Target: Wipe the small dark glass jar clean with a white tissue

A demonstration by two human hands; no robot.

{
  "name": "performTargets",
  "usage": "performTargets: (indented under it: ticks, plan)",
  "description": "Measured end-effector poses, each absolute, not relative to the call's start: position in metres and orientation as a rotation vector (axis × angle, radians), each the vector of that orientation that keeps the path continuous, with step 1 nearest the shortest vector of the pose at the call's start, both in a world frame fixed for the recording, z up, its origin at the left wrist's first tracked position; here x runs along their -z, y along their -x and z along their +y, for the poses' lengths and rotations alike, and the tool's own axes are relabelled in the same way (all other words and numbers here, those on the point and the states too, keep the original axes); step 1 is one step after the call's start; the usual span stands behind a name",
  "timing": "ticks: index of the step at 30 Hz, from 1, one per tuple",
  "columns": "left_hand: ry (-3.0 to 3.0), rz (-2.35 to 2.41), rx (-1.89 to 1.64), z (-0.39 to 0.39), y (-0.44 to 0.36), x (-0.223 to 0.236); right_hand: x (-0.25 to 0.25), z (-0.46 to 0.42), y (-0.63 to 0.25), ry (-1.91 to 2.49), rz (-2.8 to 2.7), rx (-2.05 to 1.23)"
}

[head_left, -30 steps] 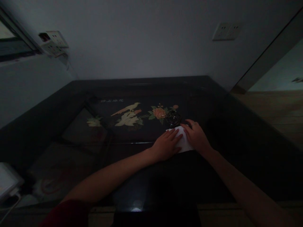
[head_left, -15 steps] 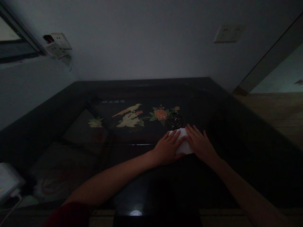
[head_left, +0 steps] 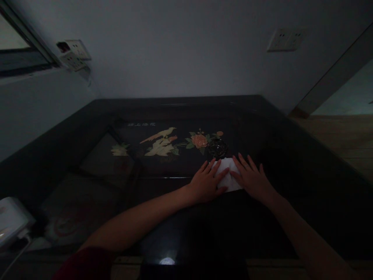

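Observation:
A small white folded paper or tissue point(head_left: 227, 175) lies on a dark glossy table point(head_left: 291, 186). My left hand point(head_left: 207, 182) rests flat on its left part, fingers stretched out and apart. My right hand point(head_left: 252, 179) lies flat on its right part, fingers spread. Both hands press on the sheet and hide most of it. Just beyond the paper sits a small dark round object point(head_left: 217, 147), hard to make out in the dim light.
The table top shows an inlaid picture of birds point(head_left: 159, 142) and a flower point(head_left: 199, 140). A white device point(head_left: 11, 219) with a cable sits at the left edge. Wall sockets point(head_left: 72, 54) and a switch plate point(head_left: 287, 38) are on the walls. A wooden floor point(head_left: 344, 136) lies at the right.
My right hand has flattened from curled to spread fingers on the paper. Both hands and the paper sit slightly further right in the view as the camera shifted.

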State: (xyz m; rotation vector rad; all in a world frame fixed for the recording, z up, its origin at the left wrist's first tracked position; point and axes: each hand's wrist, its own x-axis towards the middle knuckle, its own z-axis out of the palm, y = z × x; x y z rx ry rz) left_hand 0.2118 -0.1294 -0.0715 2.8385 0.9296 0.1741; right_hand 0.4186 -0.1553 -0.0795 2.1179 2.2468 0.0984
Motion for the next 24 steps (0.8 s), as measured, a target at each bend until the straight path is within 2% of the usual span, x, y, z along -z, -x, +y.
performTargets:
  ticks: [6,10,12,14,17,20,24]
  plan:
    - [-2.778,0.937,-0.197,-0.128,-0.213,0.066,0.073,-0.155,-0.422,-2.157,2.289,-0.052]
    - [-2.710,0.905,-0.389,-0.128,-0.198,0.039,0.047,-0.154,-0.418,-2.386,2.507,0.001]
    - [-2.588,0.791,-0.481,-0.129,-0.183,0.023,0.027,-0.156,-0.408,-2.375,2.755,0.139]
    - [-2.377,0.728,-0.524,-0.131,-0.168,0.013,0.010,-0.159,-0.389,-2.228,2.994,0.480]
    - [-1.965,0.788,-0.540,-0.134,-0.150,0.018,0.000,-0.164,-0.351,-1.980,3.047,1.100]
    - [-1.591,0.832,-0.616,-0.138,-0.141,0.038,0.013,-0.165,-0.316,-1.825,2.913,1.631]
    - [-1.460,0.814,-0.570,-0.140,-0.136,0.054,0.041,-0.164,-0.291,-1.908,2.643,2.143]
